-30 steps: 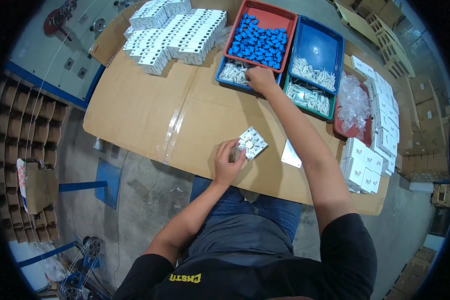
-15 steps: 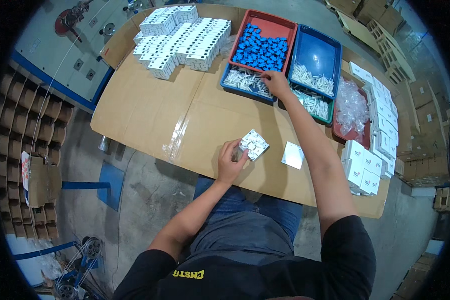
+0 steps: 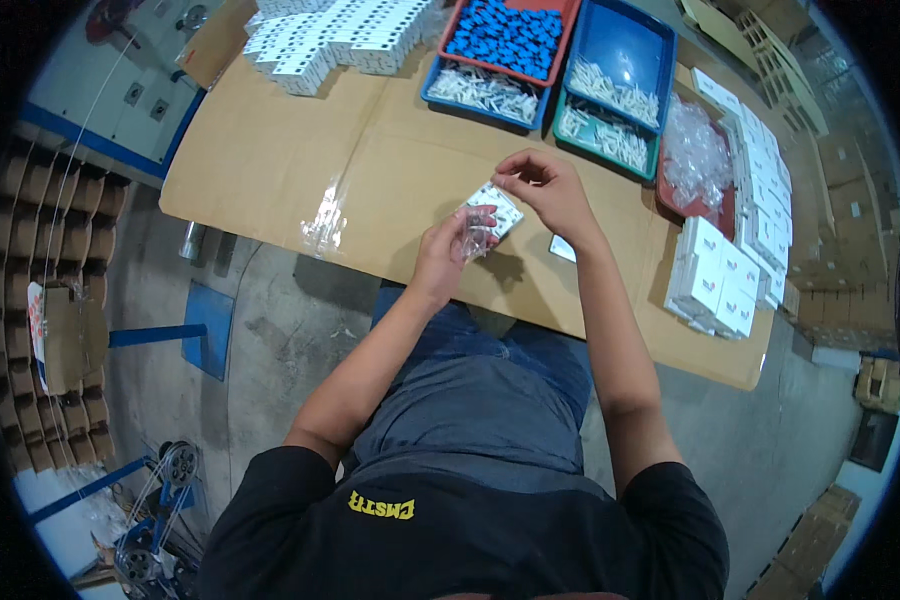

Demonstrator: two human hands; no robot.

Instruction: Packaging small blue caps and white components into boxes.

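I'm gripping the small white square plate (image 3: 494, 210) and its clear plastic bag (image 3: 473, 240) in my left hand (image 3: 448, 255), centre frame above the cardboard-covered worktop (image 3: 270, 160); my right hand (image 3: 550, 190) is pinching its top edge. Loose pinch: it's probably slipping out.

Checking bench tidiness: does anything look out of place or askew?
A loose clear plastic sheet lies crumpled on the cardboard-covered table, apart from the trays. Otherwise the white boxes sit stacked and nothing looks spilled.
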